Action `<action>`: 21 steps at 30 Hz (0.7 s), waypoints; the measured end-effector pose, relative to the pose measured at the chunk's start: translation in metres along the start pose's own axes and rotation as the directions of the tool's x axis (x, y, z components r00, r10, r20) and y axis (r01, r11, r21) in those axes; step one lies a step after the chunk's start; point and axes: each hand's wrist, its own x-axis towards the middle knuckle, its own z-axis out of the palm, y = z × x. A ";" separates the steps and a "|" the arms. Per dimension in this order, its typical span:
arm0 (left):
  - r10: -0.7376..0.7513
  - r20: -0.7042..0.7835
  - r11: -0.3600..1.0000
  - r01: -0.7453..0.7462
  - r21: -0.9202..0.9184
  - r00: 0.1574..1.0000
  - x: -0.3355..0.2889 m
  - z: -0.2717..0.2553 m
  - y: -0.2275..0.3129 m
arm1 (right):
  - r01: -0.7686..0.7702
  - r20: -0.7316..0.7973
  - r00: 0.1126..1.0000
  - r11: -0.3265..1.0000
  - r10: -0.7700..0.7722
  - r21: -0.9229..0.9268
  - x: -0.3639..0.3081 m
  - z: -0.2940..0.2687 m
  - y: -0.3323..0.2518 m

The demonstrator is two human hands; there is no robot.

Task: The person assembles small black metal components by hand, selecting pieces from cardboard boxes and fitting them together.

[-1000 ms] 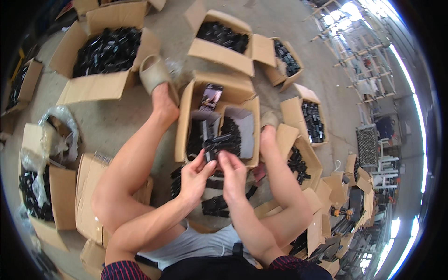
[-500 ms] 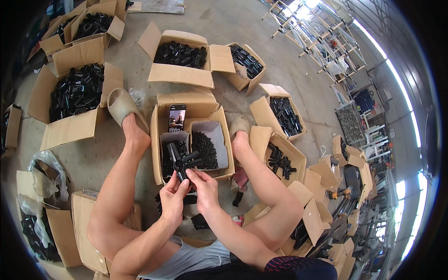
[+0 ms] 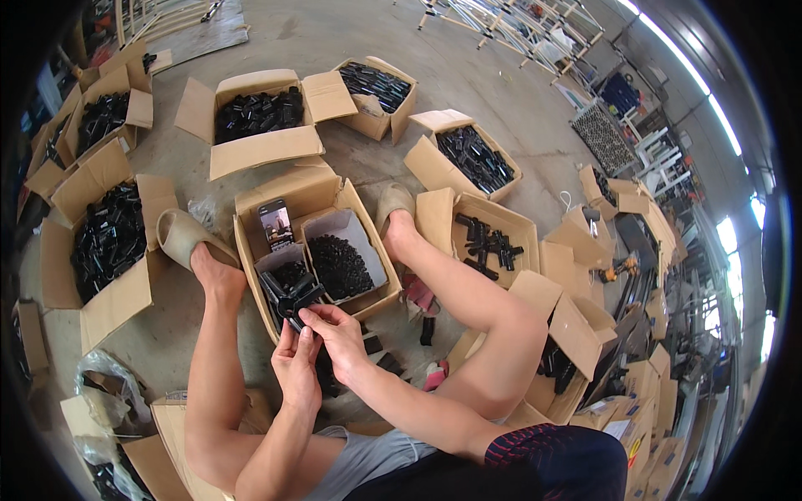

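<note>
Floor (image 3: 351, 37) w/ open boxes (image 3: 267, 159) all round; L hand (image 3: 296, 363) + R hand (image 3: 337, 336) on blk plastic part (image 3: 294, 294), lower left of ctr.
Middle box (image 3: 288, 187) sits just beyond the hands, prob. for short reach; the part is over its near edge. Grey tray (image 3: 368, 238) in its right half seems meant to keep small blk bits (image 3: 338, 265) separate. Phone (image 3: 276, 225) leans upper left inside, screen visible, maybe for viewing. Both hands nearly closed, fingertips pinching the part's near end, likely steadying it from two sides.
</note>
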 end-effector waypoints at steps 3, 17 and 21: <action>-0.006 -0.002 1.000 0.006 0.011 1.000 0.000 0.001 0.002 | 0.028 0.015 0.999 0.996 -0.030 0.089 -0.005 0.004 -0.004; -0.030 -0.001 0.999 0.030 0.037 1.000 0.002 -0.008 -0.008 | -0.009 -0.076 0.997 0.999 0.012 0.050 -0.004 -0.002 0.003; -0.019 0.007 0.999 0.019 0.046 1.000 0.002 -0.006 -0.009 | -0.014 -0.042 0.999 1.000 0.013 -0.025 -0.003 -0.007 -0.003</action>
